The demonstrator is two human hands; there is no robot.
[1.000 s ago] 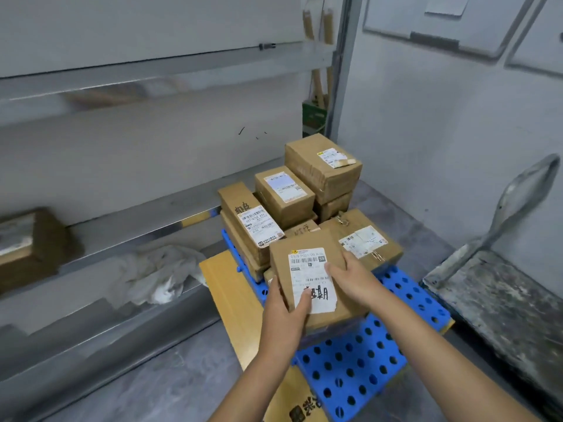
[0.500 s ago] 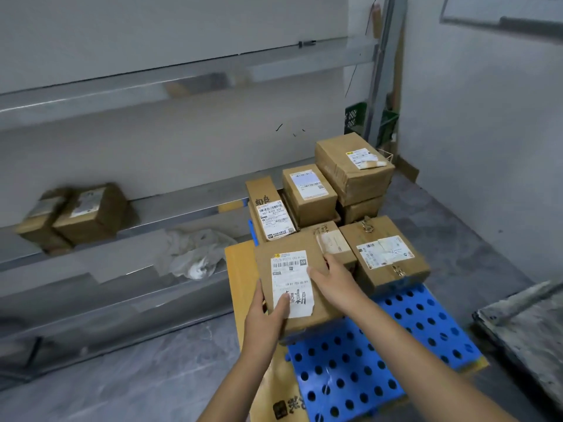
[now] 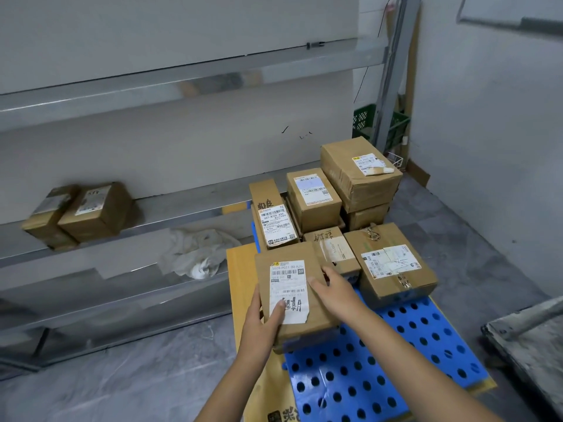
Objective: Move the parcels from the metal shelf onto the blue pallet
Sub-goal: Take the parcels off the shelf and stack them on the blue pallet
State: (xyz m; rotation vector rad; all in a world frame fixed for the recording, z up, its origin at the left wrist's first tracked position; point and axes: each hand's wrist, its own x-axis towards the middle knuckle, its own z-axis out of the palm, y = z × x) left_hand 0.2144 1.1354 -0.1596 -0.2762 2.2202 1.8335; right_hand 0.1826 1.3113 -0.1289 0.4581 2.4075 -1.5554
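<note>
Bare blue pallet (image 3: 396, 370) lies open nearer than the labelled parcel (image 3: 292, 296). Left hand (image 3: 262, 327) clamps its near-left edge; right hand (image 3: 335, 292) lies spread on top. Its long axis points away.

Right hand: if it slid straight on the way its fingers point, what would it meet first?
The right hand points up-left across the held parcel. Past that parcel's far edge, the first thing is probably the upright labelled parcel behind it, though depth is unclear.

Can't read the labels on the two blurry parcels (image 3: 80, 213) at the left of the shelf (image 3: 182, 208), the pallet's (image 3: 396, 360) far half is buried under boxes, and the grey cart (image 3: 530, 345) gets chopped off at the lower right edge.
</note>
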